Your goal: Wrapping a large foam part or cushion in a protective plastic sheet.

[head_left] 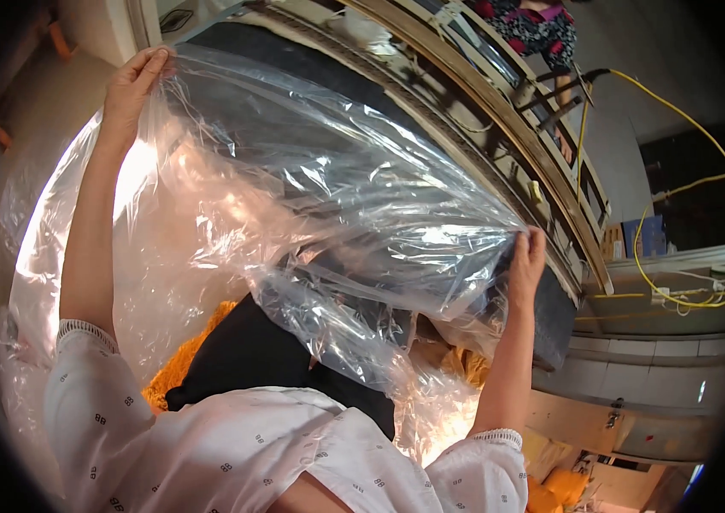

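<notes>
A large sheet of clear plastic film (354,179) is stretched between my two raised hands. My left hand (135,85) pinches its far left edge with fingers closed. At the right, my right hand (527,261) grips a gathered edge of the same film. The film shines with many creases and hangs down in folds past my lap on both sides. Behind it, seen through the plastic, lies a dark padded surface (272,53). Whether the film is a flat sheet or a bag I cannot tell.
Beyond the dark surface runs a long frame with a wooden rail (499,111). A co-worker in patterned clothes (542,34) is at its far side. A yellow cable (678,107) loops at the right. Orange fluffy material (181,363) lies beside my dark-clothed legs.
</notes>
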Demonstrator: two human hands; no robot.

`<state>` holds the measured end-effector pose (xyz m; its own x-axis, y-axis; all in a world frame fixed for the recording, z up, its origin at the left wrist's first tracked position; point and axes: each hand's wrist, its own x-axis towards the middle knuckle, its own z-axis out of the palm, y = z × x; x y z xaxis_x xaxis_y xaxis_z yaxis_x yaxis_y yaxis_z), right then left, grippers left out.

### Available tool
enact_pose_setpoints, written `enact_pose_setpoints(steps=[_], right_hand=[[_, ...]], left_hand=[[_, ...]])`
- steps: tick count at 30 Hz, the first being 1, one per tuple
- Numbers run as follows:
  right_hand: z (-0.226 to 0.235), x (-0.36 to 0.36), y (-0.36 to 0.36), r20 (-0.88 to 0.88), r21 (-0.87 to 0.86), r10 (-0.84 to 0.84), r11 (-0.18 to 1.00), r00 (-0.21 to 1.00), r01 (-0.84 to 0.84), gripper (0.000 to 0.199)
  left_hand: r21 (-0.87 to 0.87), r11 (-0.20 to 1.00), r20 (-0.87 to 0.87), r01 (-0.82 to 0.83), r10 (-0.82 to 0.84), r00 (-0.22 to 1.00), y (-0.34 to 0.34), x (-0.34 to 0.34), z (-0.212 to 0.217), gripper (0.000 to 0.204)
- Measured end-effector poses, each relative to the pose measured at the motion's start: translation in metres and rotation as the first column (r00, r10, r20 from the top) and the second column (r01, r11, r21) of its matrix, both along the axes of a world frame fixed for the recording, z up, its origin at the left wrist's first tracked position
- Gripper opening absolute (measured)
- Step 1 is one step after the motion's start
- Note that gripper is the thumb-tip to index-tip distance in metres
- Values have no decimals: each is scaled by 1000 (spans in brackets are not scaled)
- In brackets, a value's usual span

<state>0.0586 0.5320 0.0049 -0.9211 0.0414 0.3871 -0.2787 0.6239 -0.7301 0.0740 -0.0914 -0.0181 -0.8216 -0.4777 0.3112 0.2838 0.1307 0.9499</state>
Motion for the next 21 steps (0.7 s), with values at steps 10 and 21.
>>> enact_pose_setpoints(steps=[10,21], right_hand=[[-17,44,143,-182,94,-391,906,902,412,17],[-27,22,164,-125,-33,-408,913,904,407,18]], left_hand=[[-419,907,-74,-40,10,997,195,-127,-13,20],[-420,883,-30,-210,217,976,227,-167,-12,13]])
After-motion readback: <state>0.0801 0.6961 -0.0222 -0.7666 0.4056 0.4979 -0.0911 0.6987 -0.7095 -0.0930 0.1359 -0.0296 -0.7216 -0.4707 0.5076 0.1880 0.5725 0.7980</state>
